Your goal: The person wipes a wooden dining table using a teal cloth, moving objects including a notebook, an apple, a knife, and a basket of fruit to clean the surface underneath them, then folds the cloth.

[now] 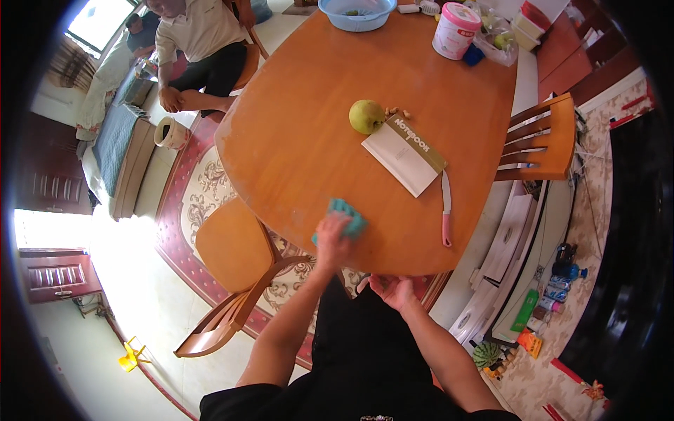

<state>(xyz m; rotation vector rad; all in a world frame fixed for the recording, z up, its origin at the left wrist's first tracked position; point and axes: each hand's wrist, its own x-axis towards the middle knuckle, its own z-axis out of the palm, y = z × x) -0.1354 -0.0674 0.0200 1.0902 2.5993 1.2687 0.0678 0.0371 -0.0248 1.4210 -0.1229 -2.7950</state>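
Observation:
My left hand (334, 244) is pressed over a crumpled teal cloth (348, 217) on the wooden table (295, 131), near its front edge; both are blurred. Palm up, my right hand (394, 292) is cupped just below that edge, with nothing clearly visible in it. Ahead of the cloth lies a notebook (405, 155) with a white and olive cover. A knife (446, 208) with a pink handle rests beside the notebook's right corner. Touching its far left corner is a yellow-green pear (366, 117), and a few peanuts (392, 111) lie next to the pear.
A blue plastic basin (358, 18), a pink-lidded tub (456, 31) and a plastic bag of fruit (495, 39) stand at the far end. Wooden chairs (234, 244) flank the table. One person (202, 42) sits at the far left, with another behind.

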